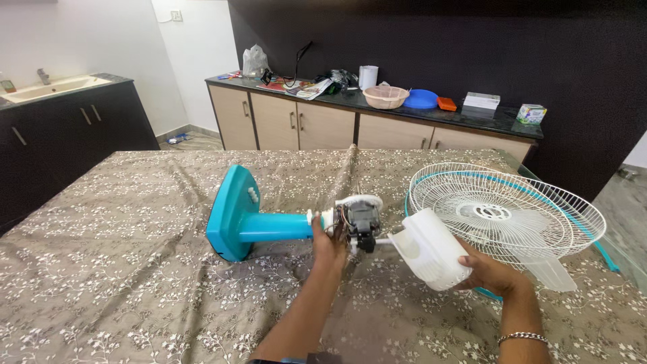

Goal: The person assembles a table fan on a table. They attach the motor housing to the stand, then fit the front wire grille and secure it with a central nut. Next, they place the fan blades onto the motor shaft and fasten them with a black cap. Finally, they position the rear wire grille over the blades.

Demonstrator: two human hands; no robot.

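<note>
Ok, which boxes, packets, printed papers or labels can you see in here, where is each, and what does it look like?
Small carton: far right of the dark counter, cube-shaped, white and green.
Flat box: on the counter left of the carton, low, white.
Printed papers: counter, left part, spread flat, multicoloured.
Plastic bag: left end of the counter, crumpled, clear.
No screens or signs show.

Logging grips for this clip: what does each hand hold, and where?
Left hand grips the teal plastic fan stand at its neck beside the exposed motor; right hand holds the white plastic motor cover underneath.
</note>
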